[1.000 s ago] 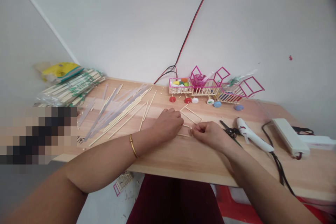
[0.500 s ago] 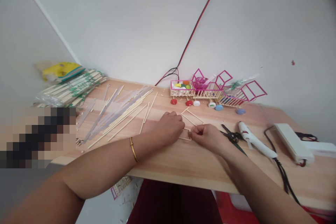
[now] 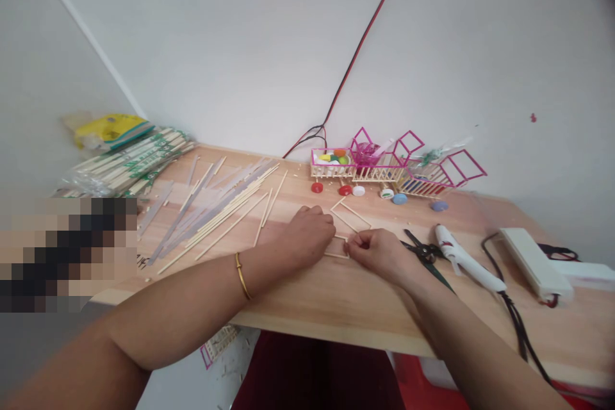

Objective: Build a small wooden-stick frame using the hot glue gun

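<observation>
A small rectangular frame of thin wooden sticks (image 3: 340, 255) lies flat on the table between my hands. My left hand (image 3: 310, 238) is curled over its left end, with the fingertips mostly hidden behind the knuckles. At the frame's right end, my right hand (image 3: 377, 251) has thumb and forefinger pinched together on the short side. Just behind the hands lies a second stick frame (image 3: 356, 213), partly covered by the right hand. Loose wooden sticks (image 3: 235, 208) and grey strips lie to the left of my left hand.
Small stick carts (image 3: 379, 170) with pink edges and bottle-cap wheels stand along the wall. Pliers (image 3: 425, 253), a white glue gun (image 3: 468, 262) with its cable and a white power strip (image 3: 535, 262) lie at right. Bagged chopsticks (image 3: 134, 160) sit at far left.
The view has shifted very slightly. Both hands stay at the ends of the stick frame with almost no movement.
</observation>
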